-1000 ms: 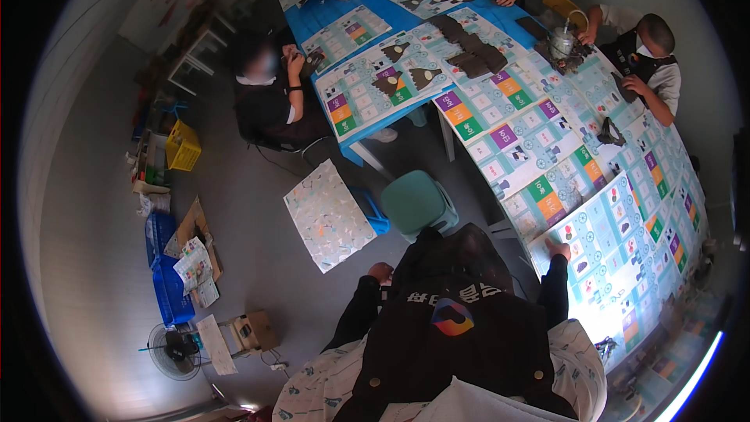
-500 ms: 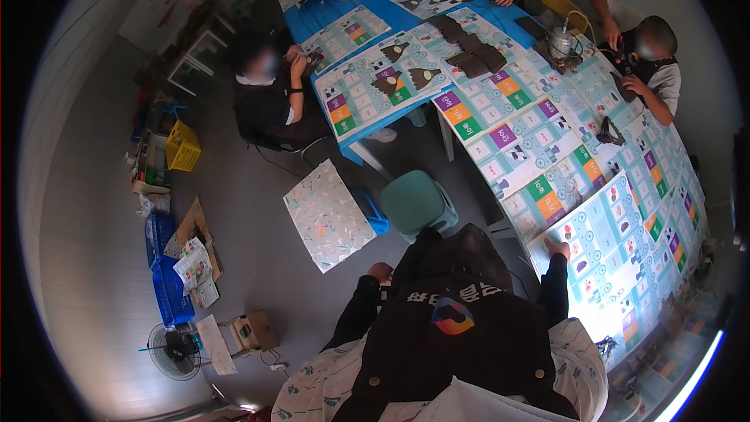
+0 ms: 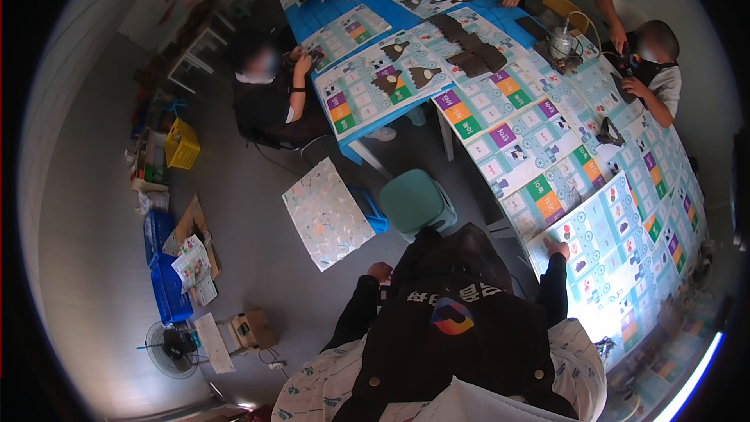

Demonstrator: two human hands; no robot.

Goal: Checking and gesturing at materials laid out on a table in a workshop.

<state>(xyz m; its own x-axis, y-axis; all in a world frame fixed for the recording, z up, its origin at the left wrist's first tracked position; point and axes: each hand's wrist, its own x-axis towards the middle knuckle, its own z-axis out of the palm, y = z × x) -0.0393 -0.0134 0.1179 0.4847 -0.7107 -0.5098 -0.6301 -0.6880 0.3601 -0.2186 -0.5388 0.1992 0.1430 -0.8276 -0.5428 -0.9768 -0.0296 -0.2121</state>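
Note:
My left hand [image 3: 380, 272] hangs beside my dark apron [image 3: 426, 332], over the floor and near a green stool [image 3: 416, 202]. Its fingers are too small and shaded to make out, and I see nothing in it. At the near left edge of the long table, my right hand [image 3: 558, 250] rests on a printed sheet [image 3: 598, 227] with pictures of fruit. A finger is stretched out and the hand holds nothing that I can see. Dark cut pieces [image 3: 473, 55] lie in a stack farther up the table, and a dark ring-shaped piece [image 3: 610, 133] lies nearer.
A person [image 3: 273, 86] sits at the left of the blue table; another [image 3: 652, 62] works at the far right. A small speckled-top table [image 3: 328, 215] stands left of the stool. Blue crates [image 3: 166, 281], a yellow crate [image 3: 182, 144] and a fan [image 3: 170, 350] line the left side.
My hands stay where they were. The person at the far right has raised an elbow slightly, and the seated person's hands have shifted a little.

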